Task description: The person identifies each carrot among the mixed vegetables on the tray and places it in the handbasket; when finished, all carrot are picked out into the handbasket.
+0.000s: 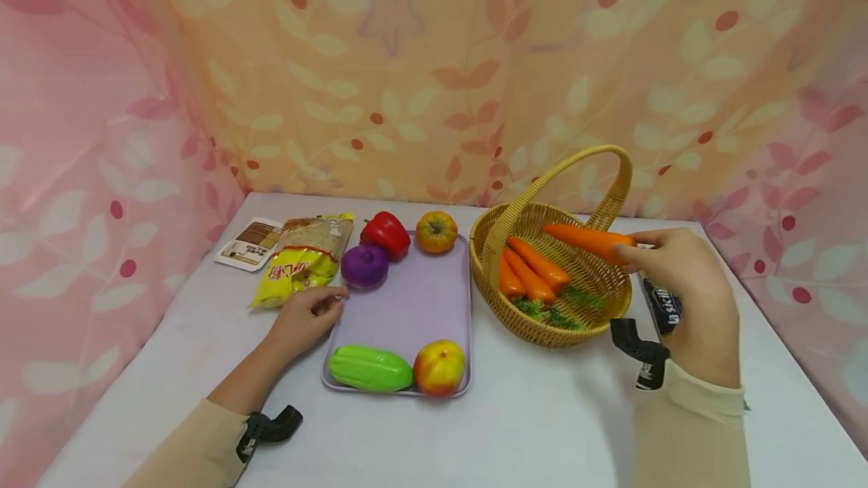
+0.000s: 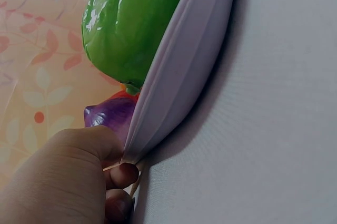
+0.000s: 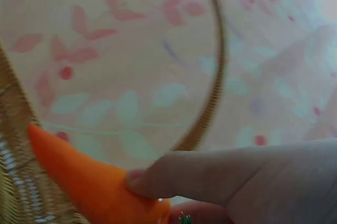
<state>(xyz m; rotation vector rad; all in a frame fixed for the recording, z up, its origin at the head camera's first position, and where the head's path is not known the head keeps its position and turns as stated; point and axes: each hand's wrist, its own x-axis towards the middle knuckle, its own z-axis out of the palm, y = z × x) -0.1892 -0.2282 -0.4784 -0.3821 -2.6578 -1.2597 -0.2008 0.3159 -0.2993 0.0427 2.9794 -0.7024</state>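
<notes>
My right hand (image 1: 692, 277) pinches an orange carrot (image 1: 586, 238) by its thick end, thumb on top, with the tip pointing left over the wicker basket (image 1: 552, 336). Several more carrots (image 1: 538, 264) with green tops lie inside that basket. At the left edge of the lilac tray (image 1: 410, 315), my left hand (image 1: 305, 322) pinches the rim between thumb and fingers, as the left wrist view shows. A purple vegetable (image 1: 365, 267) sits just beyond those fingertips. A green ridged vegetable (image 1: 370, 369) and a red-yellow fruit (image 1: 439, 368) lie along the tray's near edge.
A red bell pepper (image 1: 385, 236) and a small orange pumpkin (image 1: 436, 233) are at the tray's far end. Left of it lie a yellow food bag (image 1: 298, 262) and a white card-like pack (image 1: 249, 244). A dark package (image 1: 663, 307) is partly hidden behind my right hand.
</notes>
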